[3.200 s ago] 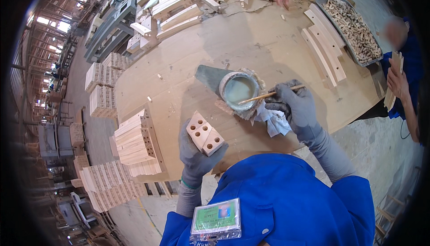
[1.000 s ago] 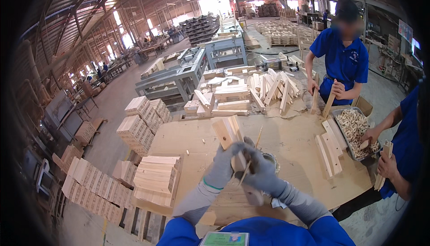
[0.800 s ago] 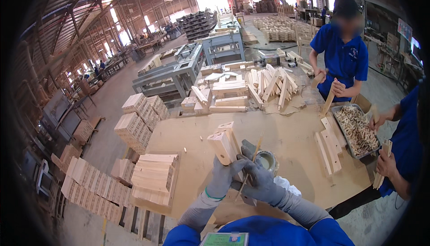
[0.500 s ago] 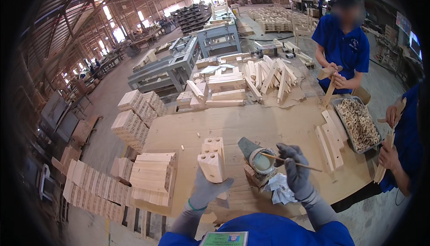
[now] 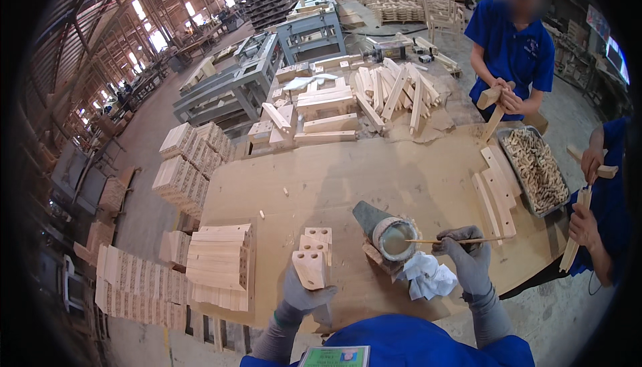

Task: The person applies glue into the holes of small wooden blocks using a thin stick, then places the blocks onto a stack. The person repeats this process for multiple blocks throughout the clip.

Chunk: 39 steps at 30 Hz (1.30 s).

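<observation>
Gripping a pale wooden block (image 5: 310,268) upright above the worktop (image 5: 348,186), the left hand (image 5: 302,293) has its gloved fingers closed round the lower end. The block is light, squared, with round holes bored in its facing side; a matching block (image 5: 319,238) stands just behind it. The right hand (image 5: 468,257) pinches a thin wooden stick (image 5: 447,240), whose tip reaches over a small glue tub (image 5: 394,238). A crumpled white rag (image 5: 426,277) lies just beside the tub.

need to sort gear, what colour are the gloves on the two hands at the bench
Grey, on both the left hand and right hand; clearest in the head view.
</observation>
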Each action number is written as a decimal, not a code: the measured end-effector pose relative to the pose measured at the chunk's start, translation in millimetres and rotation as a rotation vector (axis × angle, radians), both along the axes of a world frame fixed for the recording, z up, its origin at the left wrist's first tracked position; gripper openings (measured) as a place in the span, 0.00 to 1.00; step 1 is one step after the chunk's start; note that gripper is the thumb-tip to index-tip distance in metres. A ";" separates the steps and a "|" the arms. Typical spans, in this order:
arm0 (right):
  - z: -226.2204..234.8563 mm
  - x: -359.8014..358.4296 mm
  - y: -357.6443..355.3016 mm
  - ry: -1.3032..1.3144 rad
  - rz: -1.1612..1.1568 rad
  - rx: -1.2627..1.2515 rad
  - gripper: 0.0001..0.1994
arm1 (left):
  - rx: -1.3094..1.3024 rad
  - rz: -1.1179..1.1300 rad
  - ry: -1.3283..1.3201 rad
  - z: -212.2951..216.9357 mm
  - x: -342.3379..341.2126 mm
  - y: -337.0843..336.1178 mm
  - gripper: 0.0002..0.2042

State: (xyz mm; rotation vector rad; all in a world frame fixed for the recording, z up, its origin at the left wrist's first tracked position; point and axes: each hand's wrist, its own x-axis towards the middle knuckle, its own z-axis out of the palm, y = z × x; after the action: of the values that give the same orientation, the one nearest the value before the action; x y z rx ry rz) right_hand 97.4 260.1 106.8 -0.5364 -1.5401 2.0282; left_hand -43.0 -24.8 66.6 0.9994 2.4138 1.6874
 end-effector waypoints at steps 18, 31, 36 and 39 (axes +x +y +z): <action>-1.7 0.7 -4.0 -0.001 0.005 0.104 0.08 | -0.153 -0.075 0.081 18.7 14.6 10.8 0.51; 9.9 3.0 -11.9 0.110 -0.052 0.052 0.07 | -0.179 0.004 0.212 9.2 30.1 -13.7 0.47; -1.6 10.4 -6.0 0.027 -0.046 0.123 0.07 | -0.206 -0.041 0.190 13.8 30.8 -14.5 0.43; 2.8 8.4 -2.7 0.012 -0.052 0.130 0.07 | -0.251 -0.048 0.195 12.9 31.7 -16.6 0.41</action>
State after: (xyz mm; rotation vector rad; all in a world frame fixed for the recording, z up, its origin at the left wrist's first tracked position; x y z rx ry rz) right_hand 105.8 257.4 109.5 -0.5068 -1.6205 1.8743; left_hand -11.3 -41.4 79.5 1.2193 2.6116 1.2840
